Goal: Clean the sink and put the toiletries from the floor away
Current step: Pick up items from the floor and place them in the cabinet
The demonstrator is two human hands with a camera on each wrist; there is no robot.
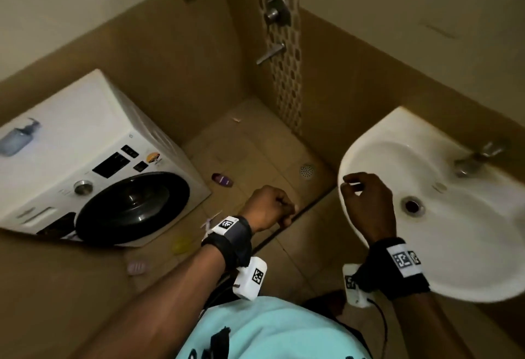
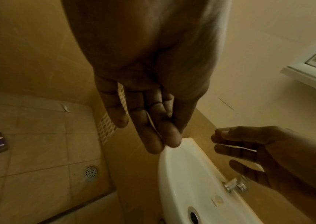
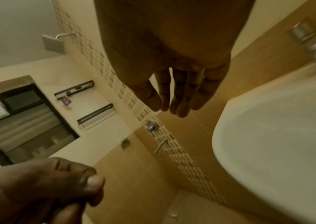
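My left hand (image 1: pixel 271 205) hangs over the tiled floor (image 1: pixel 255 143) just left of the white ceramic wall sink (image 1: pixel 443 270), touching neither. From the head view its fingers look curled in toward the palm; the left wrist view shows them fairly straight and pressed together, with a thin pale sliver (image 2: pixel 154 126) caught between two of them, too small for me to say what it is. My right hand (image 1: pixel 368 205) hovers above the near left rim of the sink, fingers loosely bent and spread; a thin pale strip (image 2: pixel 237 147) seems to lie across its fingers, though I cannot tell whether I am pinching it. The sink bowl has a round metal drain (image 1: pixel 412 206) in the middle and a chrome tap (image 1: pixel 477 157) at its far right. On the floor, well apart from both hands, lie a small purple bottle (image 1: pixel 222 179) to the far left, a yellow rounded thing (image 1: pixel 181 246) nearer me, and a pale pink ridged soap dish (image 1: pixel 137 266) nearest, beside the white front-loading washing machine (image 1: pixel 93 165). A clear pump dispenser bottle (image 1: pixel 18 138) rests on top of that machine, at the far left.
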